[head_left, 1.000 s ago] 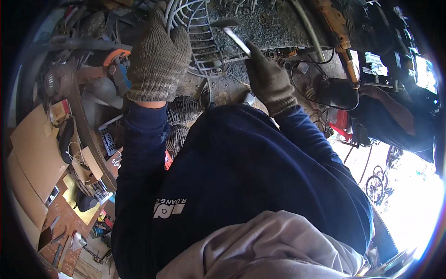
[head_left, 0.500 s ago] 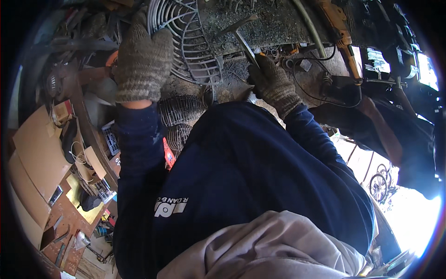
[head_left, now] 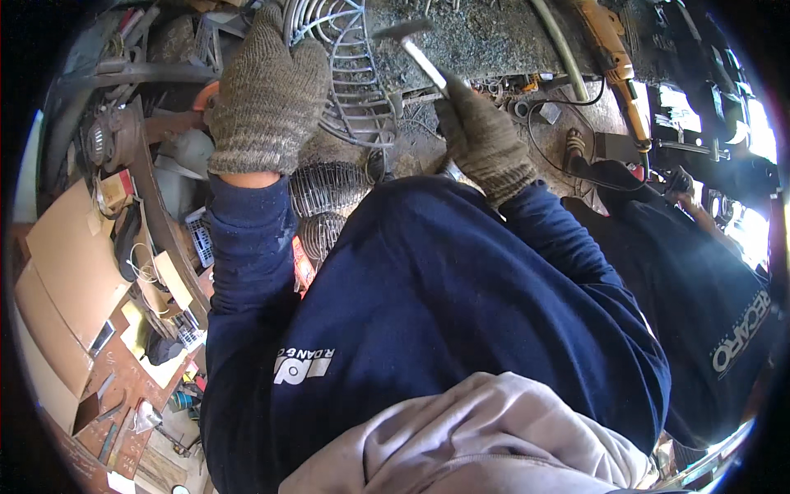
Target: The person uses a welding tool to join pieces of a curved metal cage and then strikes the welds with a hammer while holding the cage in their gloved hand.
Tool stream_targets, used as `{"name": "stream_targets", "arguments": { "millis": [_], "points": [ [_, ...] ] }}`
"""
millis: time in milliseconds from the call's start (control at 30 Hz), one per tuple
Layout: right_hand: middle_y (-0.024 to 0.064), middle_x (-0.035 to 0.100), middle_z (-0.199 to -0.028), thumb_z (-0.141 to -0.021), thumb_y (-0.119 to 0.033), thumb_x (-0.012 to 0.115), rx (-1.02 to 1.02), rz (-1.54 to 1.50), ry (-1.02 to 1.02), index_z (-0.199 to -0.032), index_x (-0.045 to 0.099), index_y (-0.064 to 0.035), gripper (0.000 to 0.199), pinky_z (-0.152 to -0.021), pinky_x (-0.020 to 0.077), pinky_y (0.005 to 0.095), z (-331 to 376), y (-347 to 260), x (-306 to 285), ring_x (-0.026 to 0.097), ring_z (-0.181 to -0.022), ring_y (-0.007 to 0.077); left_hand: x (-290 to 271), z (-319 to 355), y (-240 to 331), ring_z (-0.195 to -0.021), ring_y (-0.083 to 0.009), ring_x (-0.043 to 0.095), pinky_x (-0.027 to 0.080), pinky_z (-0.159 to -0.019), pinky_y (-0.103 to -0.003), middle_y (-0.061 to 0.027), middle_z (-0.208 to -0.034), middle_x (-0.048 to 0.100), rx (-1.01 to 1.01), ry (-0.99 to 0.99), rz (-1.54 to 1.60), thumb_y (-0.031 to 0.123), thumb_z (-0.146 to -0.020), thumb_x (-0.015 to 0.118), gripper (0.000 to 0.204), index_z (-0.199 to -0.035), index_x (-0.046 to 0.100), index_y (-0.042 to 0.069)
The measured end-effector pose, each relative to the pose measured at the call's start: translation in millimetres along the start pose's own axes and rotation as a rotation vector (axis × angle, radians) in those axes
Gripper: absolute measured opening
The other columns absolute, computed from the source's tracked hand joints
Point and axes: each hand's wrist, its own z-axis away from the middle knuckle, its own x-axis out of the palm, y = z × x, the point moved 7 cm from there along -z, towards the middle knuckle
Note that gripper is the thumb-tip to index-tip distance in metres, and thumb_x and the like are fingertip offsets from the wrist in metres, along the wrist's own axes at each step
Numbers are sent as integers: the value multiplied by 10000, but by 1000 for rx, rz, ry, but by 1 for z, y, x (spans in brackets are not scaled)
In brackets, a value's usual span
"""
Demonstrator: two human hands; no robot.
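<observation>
My left hand [head_left: 271,107], in a thick grey-brown knit glove, is at the left side of a curved metal wire grille [head_left: 355,82]. Its thumb lies toward the wires and its fingers bend round the grille's edge, partly hidden. A hammer [head_left: 424,64] with a dark head and a pale shaft is in my gloved right hand [head_left: 485,140], which is closed round the handle. The hammer head is raised a little to the right of the grille, apart from it and slightly blurred.
A dark, grimy bench [head_left: 477,45] carries a metal tube [head_left: 559,49] and an orange power tool [head_left: 607,41] with a black cord. Bundled wire grilles [head_left: 327,185] lie below. At right a co-worker in a dark shirt [head_left: 699,329] bends down. Cardboard [head_left: 74,263] stands at left.
My left hand and the grille's near-hand edge have shifted right in the view. The hammer head has moved left, and its shaft is tilted more. The co-worker has come further into view.
</observation>
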Motion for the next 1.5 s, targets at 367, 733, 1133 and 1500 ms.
{"name": "stream_targets", "arguments": {
  "millis": [367, 733, 1133, 1500],
  "points": [
    [236, 683, -960, -1013, -328, 501, -36, -7, -1, -1382, 474, -101, 434, -696, 522, 537, 0, -8, 4, 670, -851, 439, 3, -8, -6, -1158, -511, 557, 457, -989, -526, -351, -1265, 562, 25, -5, 7, 379, -905, 578, 630, -1387, 451, -7],
    [223, 689, -916, -1007, -299, 515, -10, 142, -46, -1391, 471, -111, 430, -694, 537, 511, -3, 15, 22, 685, -848, 409, 3, -8, 3, -1242, -491, 515, 423, -1043, -522, -344, -1325, 536, 33, -83, -4, 410, -900, 581, 703, -1448, 410, 4],
    [183, 681, -921, -1024, -315, 492, -46, 60, -32, -1441, 444, -155, 449, -715, 547, 470, -10, 9, 18, 687, -841, 377, 4, -12, -14, -1147, -507, 567, 447, -997, -543, -355, -1231, 580, 90, 6, -146, 436, -902, 559, 654, -1374, 473, -7],
    [200, 690, -952, -1002, -258, 518, -17, 78, -66, -1394, 469, -115, 420, -722, 540, 490, -8, 1, 13, 685, -862, 399, 7, -14, -10, -1197, -494, 544, 440, -1022, -535, -346, -1290, 552, -14, -153, -126, 461, -885, 552, 646, -1335, 504, 0]
  ]
}}
